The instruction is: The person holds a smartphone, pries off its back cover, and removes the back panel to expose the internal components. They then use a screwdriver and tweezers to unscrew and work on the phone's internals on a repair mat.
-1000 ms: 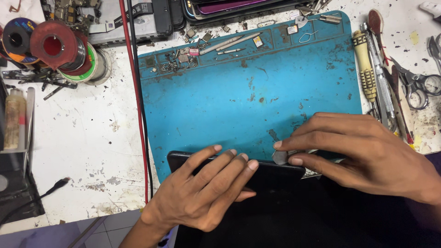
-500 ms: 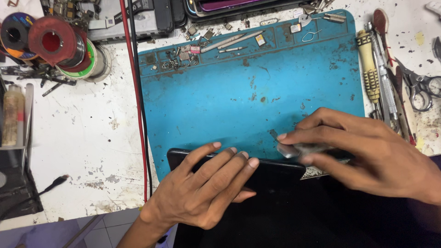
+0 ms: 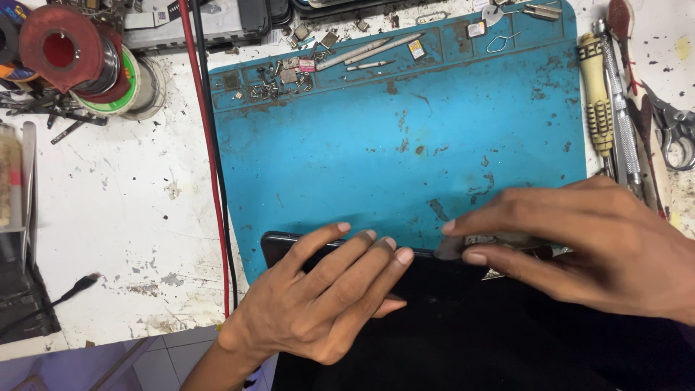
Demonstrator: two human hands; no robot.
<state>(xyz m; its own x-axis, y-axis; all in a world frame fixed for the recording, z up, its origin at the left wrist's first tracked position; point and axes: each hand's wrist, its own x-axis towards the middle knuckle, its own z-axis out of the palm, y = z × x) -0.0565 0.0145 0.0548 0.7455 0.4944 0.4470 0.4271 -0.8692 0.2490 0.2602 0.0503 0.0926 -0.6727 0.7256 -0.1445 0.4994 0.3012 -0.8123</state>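
A black flat device with a dark screen (image 3: 463, 326) lies at the near edge of a blue work mat (image 3: 405, 145). My left hand (image 3: 326, 297) rests flat on its upper left corner, fingers spread and pressing down. My right hand (image 3: 579, 246) pinches a thin grey pry pick (image 3: 452, 247) against the device's top edge, near the middle. Small shiny bits (image 3: 557, 250) show under my right fingers at that edge.
Screws, small parts and tweezers (image 3: 362, 52) fill the mat's top trays. Screwdrivers (image 3: 604, 101) and scissors (image 3: 673, 127) lie to the right. Solder and tape rolls (image 3: 69, 61) sit top left. A red and black cable (image 3: 210, 145) runs down the mat's left side.
My right hand with the pick has slid a little to the right along the device's top edge. My left hand has stayed pressed on the screen.
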